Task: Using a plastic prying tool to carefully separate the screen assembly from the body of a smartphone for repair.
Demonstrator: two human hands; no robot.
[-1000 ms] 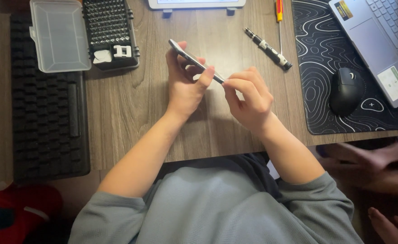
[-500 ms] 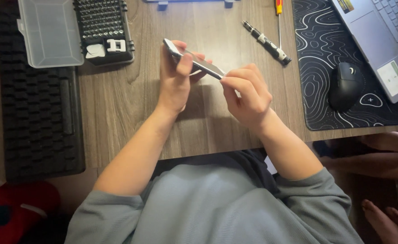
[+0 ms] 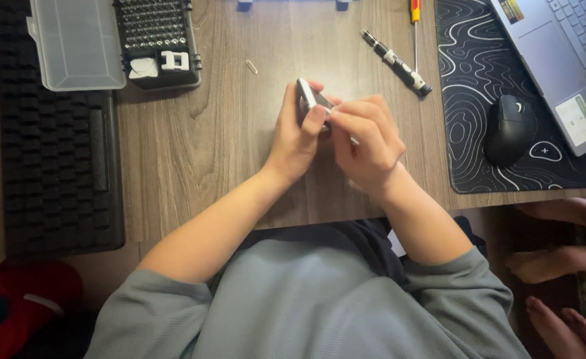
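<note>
Wood-grain desk (image 3: 239,173) filled the view. Above its middle, a slim silver phone (image 3: 305,98) stood on edge, gripped by the left hand (image 3: 296,136), thumb across its face. The right hand (image 3: 366,143) pinched its lower end, hiding most of it. Further out, an open bit case (image 3: 154,40) held rows of screwdriver bits beside its clear lid (image 3: 77,43). The laptop (image 3: 559,60) was cut off.
</note>
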